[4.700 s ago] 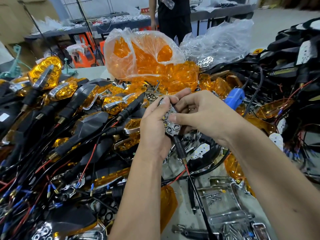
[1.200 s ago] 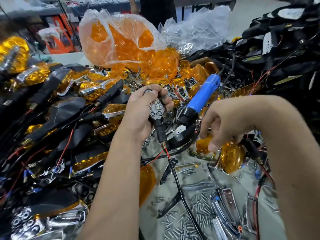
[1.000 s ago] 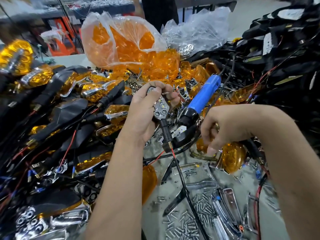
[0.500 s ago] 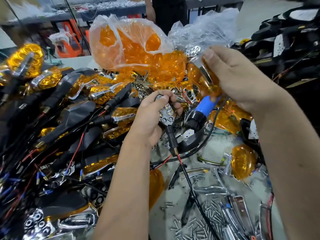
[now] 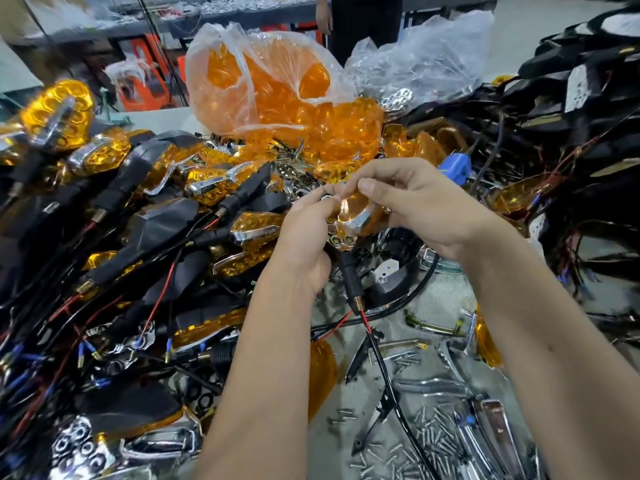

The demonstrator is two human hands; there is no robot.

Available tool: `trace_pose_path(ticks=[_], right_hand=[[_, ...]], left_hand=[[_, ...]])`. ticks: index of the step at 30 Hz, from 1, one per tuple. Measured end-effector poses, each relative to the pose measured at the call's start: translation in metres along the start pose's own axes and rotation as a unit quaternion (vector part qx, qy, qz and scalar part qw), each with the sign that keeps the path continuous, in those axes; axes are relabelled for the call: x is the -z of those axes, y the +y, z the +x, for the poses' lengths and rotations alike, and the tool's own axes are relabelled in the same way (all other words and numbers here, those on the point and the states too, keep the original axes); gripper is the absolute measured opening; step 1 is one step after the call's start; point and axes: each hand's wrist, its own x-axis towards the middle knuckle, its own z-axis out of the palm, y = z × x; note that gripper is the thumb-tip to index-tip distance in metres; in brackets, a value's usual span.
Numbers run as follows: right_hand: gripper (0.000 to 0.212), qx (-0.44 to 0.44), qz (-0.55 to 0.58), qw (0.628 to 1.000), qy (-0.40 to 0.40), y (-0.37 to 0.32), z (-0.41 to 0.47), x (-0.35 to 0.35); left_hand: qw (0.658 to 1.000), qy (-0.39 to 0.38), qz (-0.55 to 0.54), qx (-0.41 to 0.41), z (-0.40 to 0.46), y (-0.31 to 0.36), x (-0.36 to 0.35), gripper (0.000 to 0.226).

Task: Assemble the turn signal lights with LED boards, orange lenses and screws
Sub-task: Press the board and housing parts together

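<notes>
head view: right hand [image 5: 426,216], which half a second ago was lifted toward the bag of lenses [image 5: 277,84], now pinches an orange lens [image 5: 353,216] onto, seemingly, the housing [image 5: 341,239] gripped in the left hand [image 5: 304,237], just below that bag, so screws come next.

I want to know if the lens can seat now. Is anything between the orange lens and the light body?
Nothing visible: the right hand holds the orange lens right against the light body gripped by the left hand.
</notes>
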Motion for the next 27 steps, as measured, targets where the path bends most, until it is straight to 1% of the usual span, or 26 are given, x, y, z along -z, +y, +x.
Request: trace_pose_path(ticks=[2, 4, 5, 9, 10, 12, 14, 16, 19, 21, 24, 27], right_hand=[[0.022, 0.005, -0.038, 0.999, 0.021, 0.0, 0.002, -0.004], [0.012, 0.013, -0.055, 0.998, 0.042, 0.0, 0.004, -0.006], [0.011, 0.014, -0.059, 0.997, 0.057, 0.0, 0.005, -0.007], [0.029, 0.003, -0.04, 0.993, 0.114, 0.0, 0.007, -0.012], [0.03, 0.002, -0.05, 0.991, 0.122, 0.0, 0.007, -0.013], [0.03, 0.003, -0.118, 0.984, 0.13, 0.001, 0.009, -0.016], [0.028, -0.001, -0.148, 0.982, 0.119, 0.002, 0.009, -0.017], [0.028, -0.003, -0.111, 0.989, 0.093, 0.001, 0.008, -0.017], [0.039, 0.006, -0.084, 0.995, 0.044, -0.004, 0.005, -0.015], [0.046, 0.013, -0.085, 0.996, 0.022, -0.006, 0.004, -0.014], [0.047, 0.033, -0.096, 0.995, 0.008, -0.007, 0.002, -0.014], [0.048, 0.036, -0.098, 0.995, 0.003, -0.008, 0.001, -0.014]], left_hand=[[1.0, 0.01, -0.001, -0.003, -0.002, 0.0, -0.004, 0.02], [1.0, 0.027, 0.002, -0.001, -0.003, 0.001, -0.006, 0.02], [0.999, 0.035, 0.007, 0.0, -0.003, 0.001, -0.006, 0.02], [0.998, 0.067, 0.017, -0.006, -0.003, 0.003, -0.007, 0.027], [0.997, 0.076, 0.018, -0.008, -0.003, 0.003, -0.008, 0.028], [0.995, 0.096, 0.02, -0.013, -0.001, 0.001, -0.01, 0.025], [0.993, 0.111, 0.021, -0.026, 0.002, -0.001, -0.01, 0.024], [0.992, 0.114, 0.027, -0.036, 0.005, -0.002, -0.008, 0.025], [0.993, 0.111, 0.023, -0.024, 0.005, -0.001, -0.005, 0.023], [0.994, 0.104, 0.018, -0.018, 0.005, -0.001, -0.003, 0.024], [0.996, 0.084, 0.0, -0.003, 0.003, 0.001, -0.001, 0.031], [0.998, 0.057, -0.005, 0.008, 0.004, 0.002, 0.001, 0.029]])
